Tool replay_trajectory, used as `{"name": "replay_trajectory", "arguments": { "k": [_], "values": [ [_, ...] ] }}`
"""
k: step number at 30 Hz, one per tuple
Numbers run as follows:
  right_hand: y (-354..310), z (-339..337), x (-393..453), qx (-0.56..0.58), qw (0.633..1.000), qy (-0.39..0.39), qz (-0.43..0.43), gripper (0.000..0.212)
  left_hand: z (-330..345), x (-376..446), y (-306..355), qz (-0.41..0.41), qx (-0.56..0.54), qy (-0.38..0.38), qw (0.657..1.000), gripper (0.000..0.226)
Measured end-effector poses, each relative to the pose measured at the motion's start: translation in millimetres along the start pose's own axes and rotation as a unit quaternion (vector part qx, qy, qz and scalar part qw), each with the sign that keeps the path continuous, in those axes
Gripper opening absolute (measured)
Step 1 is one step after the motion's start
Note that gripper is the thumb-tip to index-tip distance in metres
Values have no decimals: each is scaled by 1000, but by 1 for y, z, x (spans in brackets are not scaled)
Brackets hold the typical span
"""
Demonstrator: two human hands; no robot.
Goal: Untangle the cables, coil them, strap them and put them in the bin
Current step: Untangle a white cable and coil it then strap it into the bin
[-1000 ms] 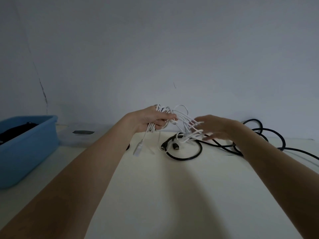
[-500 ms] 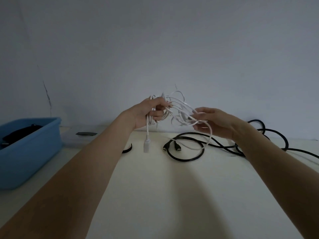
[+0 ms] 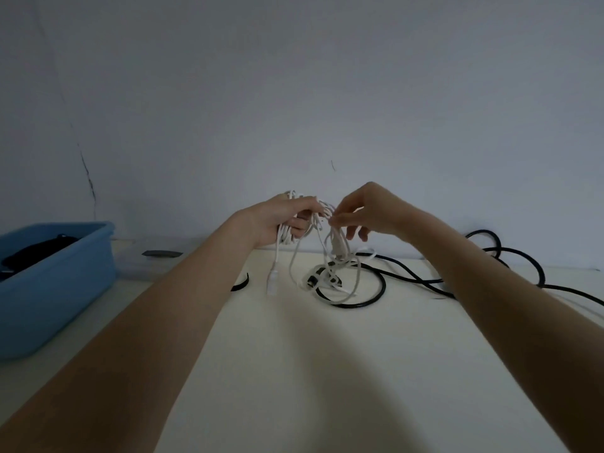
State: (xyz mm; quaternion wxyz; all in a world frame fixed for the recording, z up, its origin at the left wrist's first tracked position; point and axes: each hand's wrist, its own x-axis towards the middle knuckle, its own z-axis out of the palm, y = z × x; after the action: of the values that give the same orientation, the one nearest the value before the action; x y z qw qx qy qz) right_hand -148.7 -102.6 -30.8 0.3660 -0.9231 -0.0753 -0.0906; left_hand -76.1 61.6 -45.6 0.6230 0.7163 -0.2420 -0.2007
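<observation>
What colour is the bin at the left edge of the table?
Blue. The bin shows clearly in the head view, the only one.

Black cable (image 3: 385, 282) sprawls right; bin (image 3: 58, 282) blocks left.

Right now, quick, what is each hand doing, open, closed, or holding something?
Left hand: closed, gripping the bundle of white cable.
Right hand: thumb and fingertips pinching a strand of the same white cable.
</observation>
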Motion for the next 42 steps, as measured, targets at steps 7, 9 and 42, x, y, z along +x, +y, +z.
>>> {"name": "replay_trajectory", "arguments": {
  "k": [7,9,42],
  "values": [
    [18,2,1,206,974,81,41,8,-9,0,-6,-30,69,17,997,29],
    [29,-8,2,249,951,175,53,13,-17,4,-13,-64,80,57,993,30],
    [59,42,7,69,997,17,20,43,46,-28,80,187,-347,-248,885,92]
  ]
}}
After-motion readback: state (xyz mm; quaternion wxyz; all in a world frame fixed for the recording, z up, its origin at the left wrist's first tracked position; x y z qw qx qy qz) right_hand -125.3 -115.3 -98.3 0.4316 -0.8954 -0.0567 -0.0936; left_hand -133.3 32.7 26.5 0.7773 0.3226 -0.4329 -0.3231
